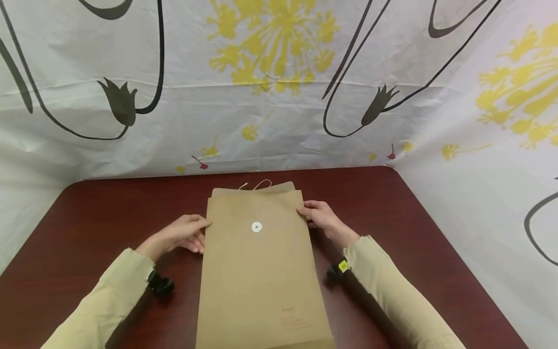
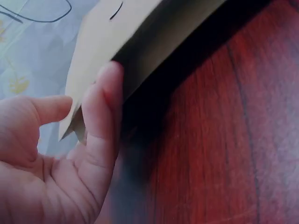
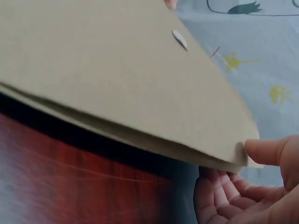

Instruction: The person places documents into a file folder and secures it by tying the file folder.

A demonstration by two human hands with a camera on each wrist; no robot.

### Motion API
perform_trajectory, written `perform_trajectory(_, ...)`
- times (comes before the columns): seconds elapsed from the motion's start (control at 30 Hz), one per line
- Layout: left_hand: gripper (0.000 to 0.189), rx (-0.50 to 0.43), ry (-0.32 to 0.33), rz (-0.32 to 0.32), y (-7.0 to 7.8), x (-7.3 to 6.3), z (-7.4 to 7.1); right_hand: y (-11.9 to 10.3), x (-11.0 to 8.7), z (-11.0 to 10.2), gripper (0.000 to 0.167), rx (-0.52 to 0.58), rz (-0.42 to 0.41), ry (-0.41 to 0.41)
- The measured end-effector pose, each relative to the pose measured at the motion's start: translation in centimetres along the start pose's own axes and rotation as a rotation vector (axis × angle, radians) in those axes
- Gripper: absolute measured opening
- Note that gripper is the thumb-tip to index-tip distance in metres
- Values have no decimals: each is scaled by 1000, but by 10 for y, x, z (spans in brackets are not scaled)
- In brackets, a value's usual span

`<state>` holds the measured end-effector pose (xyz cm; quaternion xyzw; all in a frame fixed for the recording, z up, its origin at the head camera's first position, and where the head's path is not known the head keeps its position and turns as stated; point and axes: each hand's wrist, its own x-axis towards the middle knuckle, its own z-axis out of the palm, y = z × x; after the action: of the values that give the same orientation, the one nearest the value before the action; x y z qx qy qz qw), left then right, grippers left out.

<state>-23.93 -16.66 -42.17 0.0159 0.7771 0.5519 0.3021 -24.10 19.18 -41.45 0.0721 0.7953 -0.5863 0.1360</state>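
A large brown paper envelope (image 1: 259, 271) lies lengthwise between both hands, with a white round button (image 1: 256, 227) near its far end. Behind that end show its pale flap (image 1: 285, 186) and a loop of white string (image 1: 263, 182). My left hand (image 1: 185, 233) pinches the left edge near the far corner, thumb on top and fingers beneath. My right hand (image 1: 321, 216) pinches the right edge close to the far corner, its thumb (image 3: 264, 151) on the upper face. In both wrist views the envelope's side is raised over the table, with a dark shadow under it.
The dark red wooden table (image 1: 383, 208) extends on both sides of the envelope. A white curtain (image 1: 283, 131) with yellow and grey plant prints hangs along the back and sides. Black wrist cameras (image 1: 161, 284) sit below both sleeves.
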Motion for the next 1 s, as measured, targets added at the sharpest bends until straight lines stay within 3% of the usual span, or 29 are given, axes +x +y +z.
perform_trajectory(0.17, 58, 50, 58, 17, -1, 10, -5, -6, 13, 0, 40, -7, 11, -8)
perform_trajectory(0.4, 59, -138, 130, 119, 2, 30, -9, -12, 30, 0, 39, 55, -24, -77)
perform_trajectory(0.57, 62, -146, 170, 175, 8, 40, -8, -14, 43, 2, 31, 68, -53, -94)
perform_trajectory(0.73, 46, -191, 208, 227, 12, 46, -7, -16, 53, 6, 18, 170, -102, -106)
perform_trajectory(0.9, 47, -203, 212, 249, 11, 49, -7, -16, 58, 9, 35, 194, -148, -121)
perform_trajectory(1.0, 35, -216, 205, 256, 11, 51, -6, -15, 60, 12, 31, 200, -148, -87)
